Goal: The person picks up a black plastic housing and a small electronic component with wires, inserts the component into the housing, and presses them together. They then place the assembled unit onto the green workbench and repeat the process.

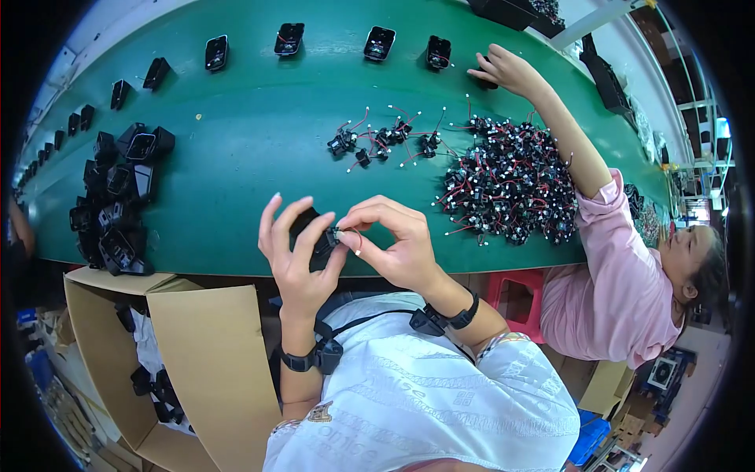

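Note:
My left hand [295,259] is closed round a black plastic housing [322,250], held above the table's near edge. My right hand [399,244] meets it there, thumb and forefinger pinching a small black part with a red wire [359,236] and white connector against the housing. The fingers hide most of that part. To the right lies a large heap of like black parts with red wires [511,185]. A few loose ones [383,138] are spread on the green table [259,149] beyond my hands.
Black housings are piled [118,197] at the left. More stand in a curved row [289,39] along the far side. A co-worker's hand [503,69] touches one at the far right. An open cardboard box [208,338] stands below the table edge, near a red stool [515,299].

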`<action>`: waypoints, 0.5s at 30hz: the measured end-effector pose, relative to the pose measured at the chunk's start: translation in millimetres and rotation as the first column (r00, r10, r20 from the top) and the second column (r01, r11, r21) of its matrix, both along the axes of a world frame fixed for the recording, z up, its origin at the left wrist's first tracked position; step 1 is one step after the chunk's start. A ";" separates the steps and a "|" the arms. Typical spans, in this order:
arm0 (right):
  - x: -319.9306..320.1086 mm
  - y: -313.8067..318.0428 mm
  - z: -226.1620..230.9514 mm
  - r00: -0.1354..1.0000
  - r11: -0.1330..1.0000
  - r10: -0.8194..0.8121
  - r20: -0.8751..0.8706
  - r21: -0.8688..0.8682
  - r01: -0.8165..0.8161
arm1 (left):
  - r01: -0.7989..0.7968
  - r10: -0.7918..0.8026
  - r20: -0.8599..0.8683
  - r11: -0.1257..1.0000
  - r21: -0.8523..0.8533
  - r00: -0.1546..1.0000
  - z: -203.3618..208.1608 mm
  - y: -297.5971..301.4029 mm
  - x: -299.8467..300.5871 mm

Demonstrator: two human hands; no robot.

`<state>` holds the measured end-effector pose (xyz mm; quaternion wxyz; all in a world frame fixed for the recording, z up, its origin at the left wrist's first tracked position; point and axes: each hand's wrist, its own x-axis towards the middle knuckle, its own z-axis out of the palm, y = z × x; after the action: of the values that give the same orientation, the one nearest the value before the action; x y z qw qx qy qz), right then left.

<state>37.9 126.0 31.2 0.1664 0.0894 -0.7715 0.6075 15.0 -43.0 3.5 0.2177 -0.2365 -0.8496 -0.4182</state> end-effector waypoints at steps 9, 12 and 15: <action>2.2 1.0 -6.5 0.997 1.000 0.017 0.081 -0.027 -0.014 | 0.051 -0.052 0.021 0.996 0.073 0.998 7.7 -0.1 2.8; 3.1 2.6 -6.1 0.994 0.998 0.029 0.102 -0.061 -0.023 | 0.053 -0.052 -0.006 0.995 0.090 0.999 1.0 1.1 1.4; 3.1 1.4 -3.9 0.994 0.995 0.049 0.102 -0.086 -0.040 | 0.096 -0.100 0.025 0.986 0.135 0.995 2.6 -1.8 0.9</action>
<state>41.0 127.4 27.3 0.1160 0.0677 -0.7506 0.6469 15.9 -44.8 6.1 0.1988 -0.2562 -0.8104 -0.4879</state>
